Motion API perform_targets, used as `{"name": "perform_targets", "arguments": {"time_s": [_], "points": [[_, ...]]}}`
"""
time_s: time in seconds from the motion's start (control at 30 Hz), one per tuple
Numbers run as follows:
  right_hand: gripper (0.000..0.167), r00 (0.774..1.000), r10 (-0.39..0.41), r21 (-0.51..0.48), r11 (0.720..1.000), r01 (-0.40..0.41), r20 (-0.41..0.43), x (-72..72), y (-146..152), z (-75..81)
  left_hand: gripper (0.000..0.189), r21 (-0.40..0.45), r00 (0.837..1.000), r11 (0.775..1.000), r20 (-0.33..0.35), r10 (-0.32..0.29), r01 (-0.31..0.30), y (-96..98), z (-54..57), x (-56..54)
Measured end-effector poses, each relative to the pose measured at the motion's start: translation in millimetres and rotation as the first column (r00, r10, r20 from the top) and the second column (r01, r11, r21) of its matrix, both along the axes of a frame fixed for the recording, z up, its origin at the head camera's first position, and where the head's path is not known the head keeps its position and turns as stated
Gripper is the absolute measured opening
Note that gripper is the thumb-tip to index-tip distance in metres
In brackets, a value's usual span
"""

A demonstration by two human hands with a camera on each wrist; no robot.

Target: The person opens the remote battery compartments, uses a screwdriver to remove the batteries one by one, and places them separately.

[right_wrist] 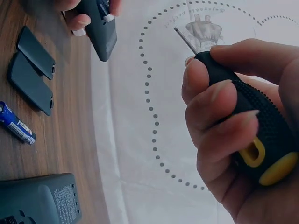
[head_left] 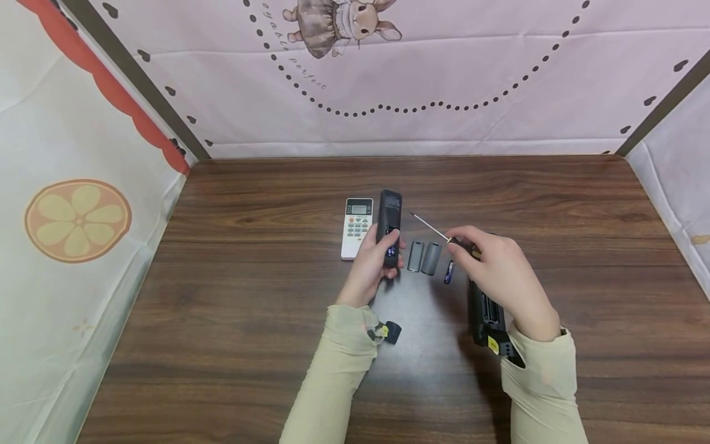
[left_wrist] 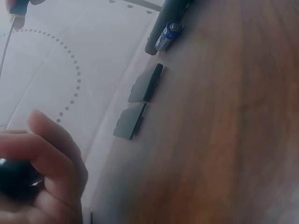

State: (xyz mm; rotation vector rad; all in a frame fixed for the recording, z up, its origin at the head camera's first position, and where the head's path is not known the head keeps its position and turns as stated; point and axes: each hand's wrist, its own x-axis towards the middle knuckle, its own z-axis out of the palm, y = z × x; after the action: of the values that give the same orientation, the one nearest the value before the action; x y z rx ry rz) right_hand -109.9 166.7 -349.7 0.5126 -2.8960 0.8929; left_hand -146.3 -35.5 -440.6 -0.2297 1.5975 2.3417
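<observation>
While in left hand (head_left: 363, 266), black remote (head_left: 391, 208); inside its compartment (head_left: 389, 230), blue battery (head_left: 391, 251).

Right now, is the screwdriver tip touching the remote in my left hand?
Apart: the right wrist view shows a clear gap between the screwdriver tip and the held remote.

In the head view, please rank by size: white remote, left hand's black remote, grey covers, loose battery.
1. White remote and black remote: too alike to rank; the held one may be nearer the camera.
2. Grey covers, individually much smaller.
3. Loose battery, smallest.
</observation>
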Motion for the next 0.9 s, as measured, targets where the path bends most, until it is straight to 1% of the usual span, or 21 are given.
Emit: {"name": "perform_targets", "arguments": {"time_s": [0.1,0.2,0.27,0.3,0.33,0.37,0.4,0.47,0.5,0.57,0.6,0.67,0.73,0.8,0.87,0.9], "points": [[0.025,1.0,-0.003,-0.007,1.0,0.003,0.014,-0.3,2.0,-0.4,0.038,-0.068,1.0,0.998,-0.008,-0.007,0.006,2.0,-2.4,-0.7],[0.025,1.0,0.0,-0.017,1.0,0.001,0.025,-0.6,3.9,-0.2,0.04,-0.171,1.0,0.985,-0.019,-0.012,0.009,2.6,-4.7,-1.2],[0.026,0.999,0.001,-0.023,1.0,-0.001,0.032,-0.7,5.1,0.1,0.043,-0.269,0.999,0.963,-0.035,-0.024,0.014,2.8,-5.9,-1.2],[0.026,0.999,0.002,-0.025,1.0,-0.001,0.036,-0.8,5.7,0.3,0.045,-0.323,0.998,0.946,-0.047,-0.035,0.018,3.2,-6.1,-1.1],[0.027,0.999,0.003,-0.028,1.0,-0.002,0.039,-0.8,6.3,0.5,0.047,-0.381,0.997,0.924,-0.057,-0.046,0.021,3.7,-6.3,-0.9],[0.027,0.999,0.004,-0.03,1.0,-0.003,0.044,-0.9,6.8,0.7,0.049,-0.446,0.996,0.895,-0.069,-0.061,0.024,4.5,-6.3,-0.6],[0.027,0.999,0.004,-0.032,0.999,-0.002,0.048,-1.0,7.3,1.0,0.051,-0.514,0.993,0.857,-0.085,-0.079,0.024,5.3,-6.2,-0.4],[0.028,0.999,0.003,-0.035,0.999,-0.001,0.053,-1.0,8.5,1.4,0.055,-0.644,0.986,0.765,-0.12,-0.115,0.011,7.7,-5.2,0.0],[0.028,0.998,0.001,-0.036,0.999,0.001,0.056,-0.9,9.0,1.6,0.056,-0.701,0.983,0.713,-0.133,-0.13,-0.001,8.9,-4.5,0.3],[0.027,0.998,-0.001,-0.04,0.999,0.004,0.059,-0.8,10.1,1.6,0.057,-0.804,0.976,0.593,-0.155,-0.151,-0.036,11.4,-2.4,0.9],[0.027,0.998,-0.002,-0.043,0.999,0.004,0.06,-0.8,10.7,1.5,0.057,-0.841,0.973,0.539,-0.162,-0.162,-0.05,12.6,-1.3,1.0],[0.027,0.998,0.005,-0.052,0.999,-0.001,0.062,-0.8,11.6,1.1,0.058,-0.895,0.97,0.442,-0.157,-0.184,-0.061,15.4,1.3,1.6],[0.027,0.998,0.009,-0.061,0.998,-0.005,0.066,-0.9,12.3,0.5,0.058,-0.932,0.968,0.358,-0.14,-0.21,-0.058,18.4,3.9,1.7],[0.026,0.998,0.008,-0.067,0.998,-0.003,0.065,-1.0,13.2,0.3,0.058,-0.957,0.962,0.289,-0.115,-0.247,-0.04,22.0,6.7,1.6],[0.026,0.998,0.008,-0.072,0.997,-0.003,0.068,-1.5,13.5,0.4,0.057,-0.973,0.959,0.227,-0.09,-0.269,-0.028,25.6,9.5,1.3],[0.026,0.998,0.008,-0.074,0.997,-0.003,0.07,-1.9,13.6,0.7,0.056,-0.98,0.958,0.2,-0.08,-0.275,-0.024,27.4,10.7,0.8]]}}
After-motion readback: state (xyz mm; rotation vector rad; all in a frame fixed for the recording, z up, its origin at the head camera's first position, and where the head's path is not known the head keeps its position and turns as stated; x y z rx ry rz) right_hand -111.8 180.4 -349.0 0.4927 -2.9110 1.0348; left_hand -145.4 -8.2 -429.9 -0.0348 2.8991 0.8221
